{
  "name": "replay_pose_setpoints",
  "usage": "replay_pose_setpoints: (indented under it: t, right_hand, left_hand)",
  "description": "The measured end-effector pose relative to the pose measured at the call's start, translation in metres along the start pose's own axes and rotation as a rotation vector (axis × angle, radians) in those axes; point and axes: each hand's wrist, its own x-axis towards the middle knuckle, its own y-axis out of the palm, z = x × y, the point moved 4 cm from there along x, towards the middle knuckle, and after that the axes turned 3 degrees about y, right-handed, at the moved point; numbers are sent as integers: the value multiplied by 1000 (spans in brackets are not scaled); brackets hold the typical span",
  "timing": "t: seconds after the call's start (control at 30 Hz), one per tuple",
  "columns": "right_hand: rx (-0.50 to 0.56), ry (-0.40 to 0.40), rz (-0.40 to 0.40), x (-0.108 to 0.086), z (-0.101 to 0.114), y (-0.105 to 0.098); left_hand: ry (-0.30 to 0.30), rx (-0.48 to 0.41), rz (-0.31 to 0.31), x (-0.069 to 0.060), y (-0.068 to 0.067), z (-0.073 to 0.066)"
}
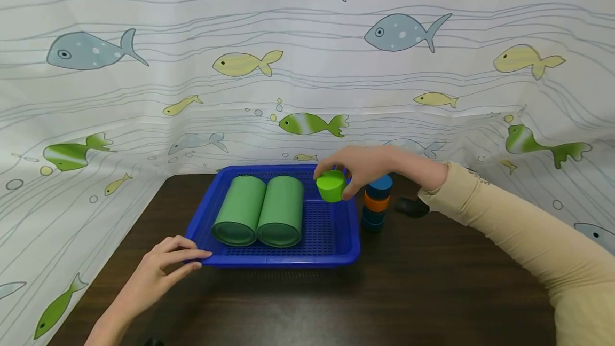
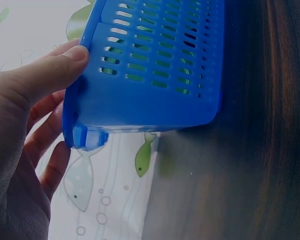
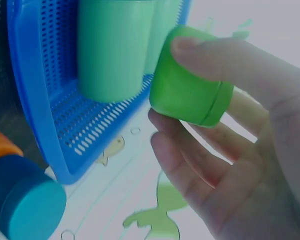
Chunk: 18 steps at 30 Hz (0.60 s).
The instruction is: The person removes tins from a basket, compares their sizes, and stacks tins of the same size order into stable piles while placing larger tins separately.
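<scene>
The right hand (image 1: 357,167) holds a bright green cup-like piece (image 1: 330,186) over the right end of a blue basket (image 1: 269,261). In the right wrist view the thumb and fingers of the right hand (image 3: 250,120) grip the green piece (image 3: 187,85) by its sides. Two pale green cylinders (image 1: 240,204) lie side by side in the basket. At the basket's near left corner, the left hand (image 1: 154,276) holds the rim; in the left wrist view the thumb of the left hand (image 2: 30,100) lies on the rim of the basket (image 2: 135,105), the other fingers beneath it.
Just right of the basket stands a stack of blue and orange pieces (image 1: 377,203), beside a black object (image 1: 412,207) on the dark wooden table (image 1: 432,282). A white sheet with fish drawings (image 1: 307,31) hangs behind and at both sides.
</scene>
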Motion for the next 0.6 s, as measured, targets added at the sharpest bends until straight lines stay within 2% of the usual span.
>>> replay_pose_setpoints:
  t: [0.3, 0.6]
  right_hand:
    - [-23, 20, -247, -36, -21, -13]
    - [22, 83, -340, -57, -46, -12]
  left_hand:
    - [39, -11, -27, 0, 0, 1]
    - [65, -31, -39, 1, 0, -1]
